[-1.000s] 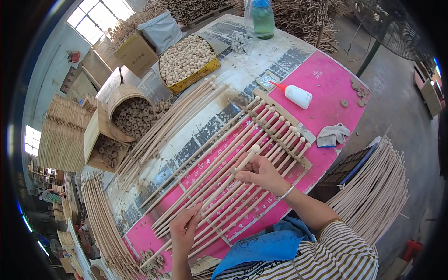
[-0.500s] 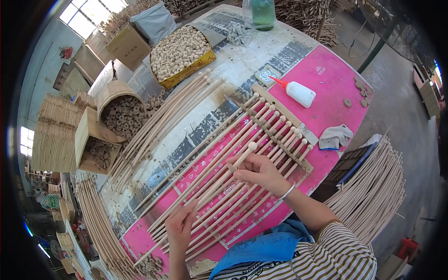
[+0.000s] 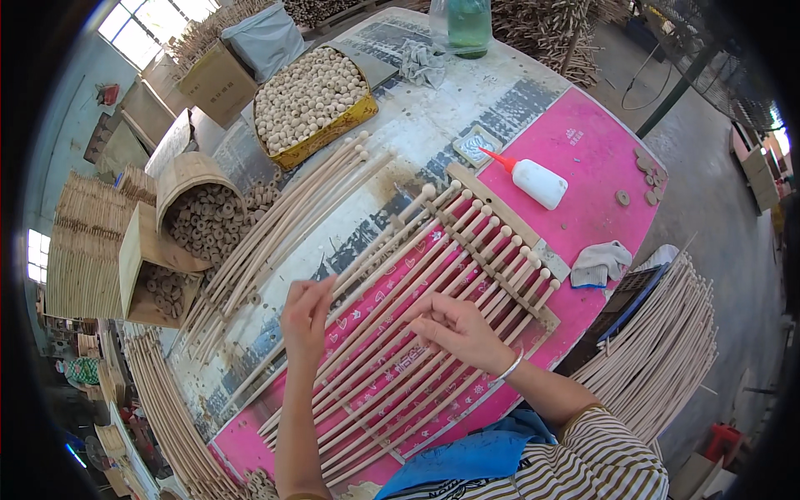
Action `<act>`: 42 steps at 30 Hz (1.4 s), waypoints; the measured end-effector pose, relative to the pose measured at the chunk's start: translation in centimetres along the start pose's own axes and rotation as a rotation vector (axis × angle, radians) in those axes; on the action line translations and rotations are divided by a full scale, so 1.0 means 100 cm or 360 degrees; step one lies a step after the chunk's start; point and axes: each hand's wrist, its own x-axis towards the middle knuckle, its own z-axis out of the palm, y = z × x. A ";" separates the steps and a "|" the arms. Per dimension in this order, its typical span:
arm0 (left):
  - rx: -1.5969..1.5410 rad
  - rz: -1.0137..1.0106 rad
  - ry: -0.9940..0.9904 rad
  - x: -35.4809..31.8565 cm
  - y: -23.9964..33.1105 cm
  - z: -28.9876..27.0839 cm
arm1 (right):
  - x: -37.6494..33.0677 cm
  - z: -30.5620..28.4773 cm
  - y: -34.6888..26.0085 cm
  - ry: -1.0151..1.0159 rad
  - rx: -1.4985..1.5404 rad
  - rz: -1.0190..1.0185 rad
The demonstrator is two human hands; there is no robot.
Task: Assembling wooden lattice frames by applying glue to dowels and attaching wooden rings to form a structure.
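A row of several long pale wooden rods (image 3: 433, 283) with round knob ends lies side by side on the pink table top (image 3: 583, 158), their knobs resting against a wooden strip (image 3: 508, 221). My right hand (image 3: 457, 331) rests on the middle of the rods, fingers curled around one rod. My left hand (image 3: 306, 315) hovers over the left end of the row, fingers pinched on a thin rod. A second loose bunch of rods (image 3: 292, 221) lies to the left on the white part of the table.
A white glue bottle with red tip (image 3: 533, 181) and a grey rag (image 3: 602, 262) lie at the right. A yellow tray of wooden balls (image 3: 310, 93), boxes of wooden rings (image 3: 204, 221) and a green bottle (image 3: 468, 23) stand behind. Rod bundles (image 3: 658, 350) lean beside the table.
My left hand has moved up from the near table edge to the rods' left part. My right hand stays on the middle rods.
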 end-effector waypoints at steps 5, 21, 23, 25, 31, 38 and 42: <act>-0.0055 -0.0028 0.0004 0.040 -0.028 0.034 | 0.000 0.000 0.003 -0.0030 -0.0049 -0.0043; 0.0331 0.0069 0.0042 0.047 -0.028 0.079 | -0.006 -0.034 -0.010 0.0065 -0.0264 -0.0094; 0.0339 0.0093 0.0052 0.046 -0.029 0.077 | -0.006 -0.052 -0.026 0.0238 -0.0401 -0.0138; 0.0329 0.0100 0.0049 0.045 -0.031 0.076 | -0.003 -0.082 -0.036 0.0498 -0.0527 -0.0150; 0.0413 0.0198 0.0109 0.031 -0.053 0.064 | 0.045 -0.213 -0.044 0.1140 -0.2319 -0.0841; 0.0555 0.0011 0.0334 -0.014 -0.058 0.061 | 0.059 -0.298 -0.012 0.0646 -0.1754 -0.0207; 0.0578 -0.0011 0.0538 -0.033 -0.054 0.053 | 0.057 -0.328 -0.019 0.0720 -0.1741 -0.0199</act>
